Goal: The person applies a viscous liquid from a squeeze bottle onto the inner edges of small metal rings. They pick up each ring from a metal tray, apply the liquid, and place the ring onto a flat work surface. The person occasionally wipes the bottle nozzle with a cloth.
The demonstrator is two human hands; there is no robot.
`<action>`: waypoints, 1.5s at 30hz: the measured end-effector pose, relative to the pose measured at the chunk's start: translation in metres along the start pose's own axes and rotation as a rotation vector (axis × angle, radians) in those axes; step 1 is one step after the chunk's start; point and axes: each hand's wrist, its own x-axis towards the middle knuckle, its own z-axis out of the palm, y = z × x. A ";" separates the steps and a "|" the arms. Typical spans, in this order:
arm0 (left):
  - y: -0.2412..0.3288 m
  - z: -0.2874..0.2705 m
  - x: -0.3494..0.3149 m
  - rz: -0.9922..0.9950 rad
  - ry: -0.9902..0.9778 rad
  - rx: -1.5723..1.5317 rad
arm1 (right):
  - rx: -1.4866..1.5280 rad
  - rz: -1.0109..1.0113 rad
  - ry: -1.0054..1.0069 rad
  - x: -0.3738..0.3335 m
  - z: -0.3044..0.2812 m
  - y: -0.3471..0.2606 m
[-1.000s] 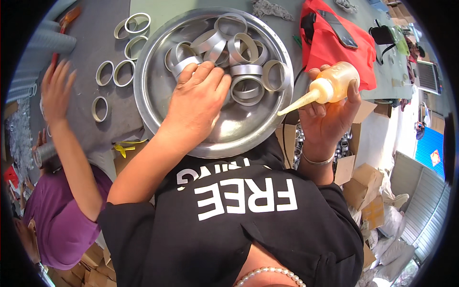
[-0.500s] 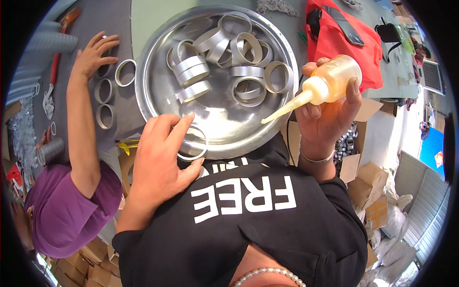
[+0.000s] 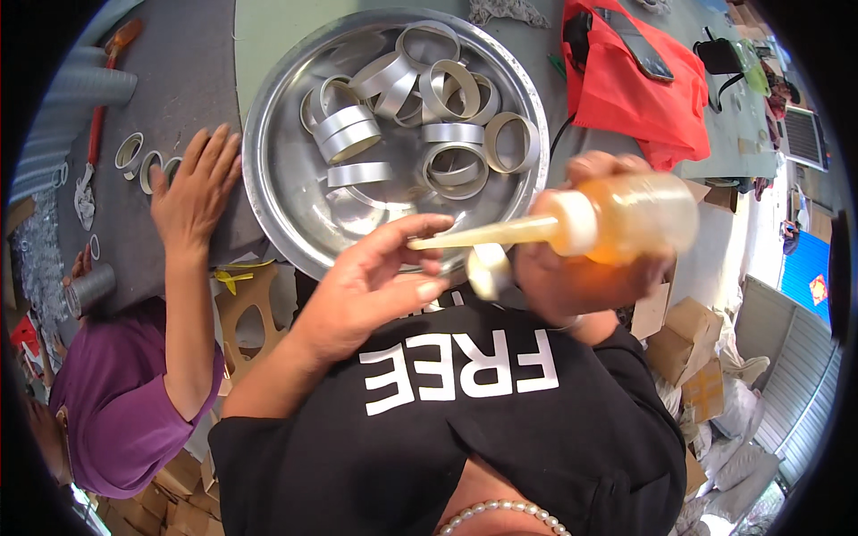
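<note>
My right hand (image 3: 567,290) grips a squeeze bottle (image 3: 642,219) of amber liquid, its long pale nozzle pointing left. Beside the nozzle tip is my left hand (image 3: 362,290), with thumb and fingers apart and nothing visible between them. Between my hands, under the nozzle, a silvery ring (image 3: 488,272) is smeared by motion; it is close to my right fingers, but I cannot tell what supports it. In front of me stands a round metal basin (image 3: 254,165). Several wide silvery metal rings (image 3: 349,136) lie in it, some leaning on each other.
At left, a co-worker's hand (image 3: 198,183) rests on the table beside a few upright rings (image 3: 130,152). A red-handled tool (image 3: 96,125) lies farther left. Right of the basin are a red cloth bag (image 3: 617,107), a phone (image 3: 636,45) on it, and cardboard boxes (image 3: 686,330).
My left hand has moved right, off the ring at the basin's near edge. The bottle has swung level and lower. A ring now shows between my hands. The co-worker's hand has come nearer the basin.
</note>
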 end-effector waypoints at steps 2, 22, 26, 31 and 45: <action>-0.011 0.008 0.011 0.041 0.021 -0.086 | 0.222 0.033 0.139 0.009 0.025 0.031; 0.010 -0.021 0.054 0.340 0.376 1.671 | 0.076 -0.009 0.051 0.016 0.002 0.009; 0.021 -0.026 0.057 0.281 0.294 1.457 | 0.079 -0.005 0.092 0.014 0.003 0.007; 0.018 -0.028 0.037 0.115 0.166 0.944 | 0.065 -0.042 0.035 0.016 -0.005 0.005; 0.033 -0.026 0.006 0.085 0.125 0.076 | -0.311 -0.357 -0.148 0.005 -0.005 -0.007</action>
